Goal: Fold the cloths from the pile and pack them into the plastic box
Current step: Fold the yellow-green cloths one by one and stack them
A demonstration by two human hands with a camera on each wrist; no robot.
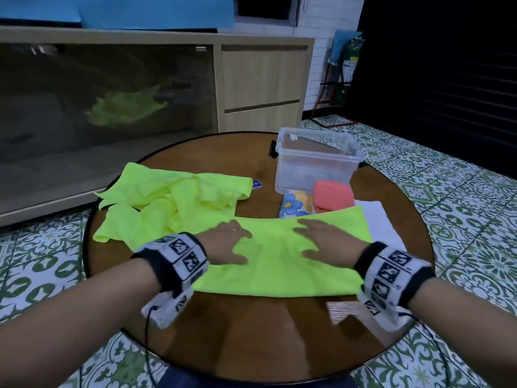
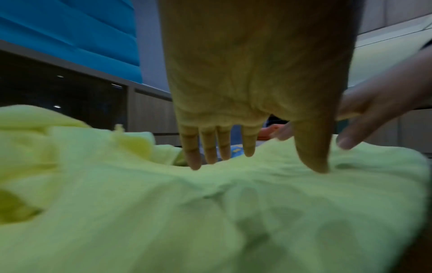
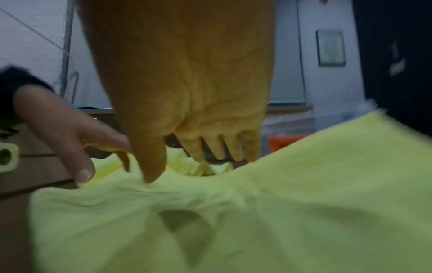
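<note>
On the round table, both hands (left hand, right hand) press flat, fingers spread, on the yellow cloth

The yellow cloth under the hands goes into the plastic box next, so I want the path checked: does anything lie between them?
Yes. A floral cloth and a coral cloth lie between the yellow cloth and the plastic box.

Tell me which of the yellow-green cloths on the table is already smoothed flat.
The yellow-green cloth nearest the person, under the left hand and right hand. The other yellow-green cloths lie crumpled in a pile behind it.
</note>
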